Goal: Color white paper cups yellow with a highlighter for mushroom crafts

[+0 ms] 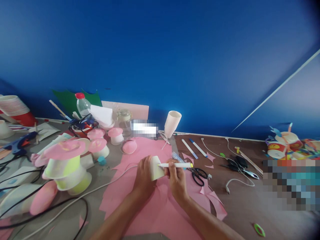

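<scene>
My left hand (pixel 144 176) is closed around a small pale paper cup (pixel 155 168), tipped on its side above the pink paper. In my right hand (pixel 177 181) is a white marker (pixel 181 165) with a yellow end, pinched between thumb and fingers. The marker lies nearly level, and its tip meets the cup's side or comes very close to it. Pink paper sheets (pixel 160 213) spread under both hands. Black-handled scissors (pixel 198 176) rest just right of my right hand.
Pink-topped cups (pixel 115 136) stand at left, with a taller cup stack (pixel 67 166) nearer me. A white cup (pixel 172 123) is by the blue wall. Two markers (pixel 189 148) lie at back right. A white cable (pixel 100 186) crosses the left side; a glue gun (pixel 18 145) sits far left.
</scene>
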`<action>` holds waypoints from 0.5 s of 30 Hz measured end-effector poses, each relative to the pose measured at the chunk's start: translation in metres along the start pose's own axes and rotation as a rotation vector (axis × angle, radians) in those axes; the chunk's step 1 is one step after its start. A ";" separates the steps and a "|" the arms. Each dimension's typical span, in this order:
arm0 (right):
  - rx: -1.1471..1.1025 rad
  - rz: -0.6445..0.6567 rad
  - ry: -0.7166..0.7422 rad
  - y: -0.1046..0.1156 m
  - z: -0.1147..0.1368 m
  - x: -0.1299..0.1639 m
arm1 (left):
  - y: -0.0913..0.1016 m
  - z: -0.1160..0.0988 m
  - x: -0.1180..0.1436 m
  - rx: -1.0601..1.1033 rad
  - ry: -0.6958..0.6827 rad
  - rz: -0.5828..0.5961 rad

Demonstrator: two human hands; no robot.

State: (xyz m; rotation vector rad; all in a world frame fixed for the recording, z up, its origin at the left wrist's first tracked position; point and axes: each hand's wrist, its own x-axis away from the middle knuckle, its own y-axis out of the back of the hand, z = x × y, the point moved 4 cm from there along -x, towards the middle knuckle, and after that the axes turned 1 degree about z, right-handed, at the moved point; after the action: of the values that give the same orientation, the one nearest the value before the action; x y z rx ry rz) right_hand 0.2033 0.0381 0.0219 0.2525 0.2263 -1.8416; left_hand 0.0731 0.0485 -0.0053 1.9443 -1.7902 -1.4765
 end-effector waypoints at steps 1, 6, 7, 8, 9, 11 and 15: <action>-0.004 -0.002 0.003 0.000 0.000 0.000 | 0.000 0.000 0.000 0.000 0.001 -0.007; 0.043 0.005 0.037 -0.001 0.002 0.000 | 0.000 -0.001 -0.002 0.008 0.015 0.006; 0.057 0.009 0.049 -0.001 0.002 0.000 | 0.000 -0.002 -0.002 0.005 0.011 0.009; 0.070 0.013 0.063 -0.001 0.003 0.000 | -0.001 -0.002 -0.002 -0.001 0.006 0.008; 0.081 0.018 0.080 -0.001 0.003 0.000 | -0.001 -0.001 -0.001 -0.009 0.003 0.002; 0.097 0.037 0.107 -0.001 0.004 0.001 | -0.002 0.000 0.000 -0.020 0.004 -0.013; 0.100 0.077 0.120 -0.002 0.005 0.002 | -0.004 0.003 0.002 -0.008 0.012 -0.022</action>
State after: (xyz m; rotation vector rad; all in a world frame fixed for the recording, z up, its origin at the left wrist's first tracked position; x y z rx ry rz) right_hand 0.2007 0.0353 0.0265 0.4362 0.2055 -1.7654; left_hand 0.0732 0.0493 -0.0107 1.9713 -1.7604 -1.4733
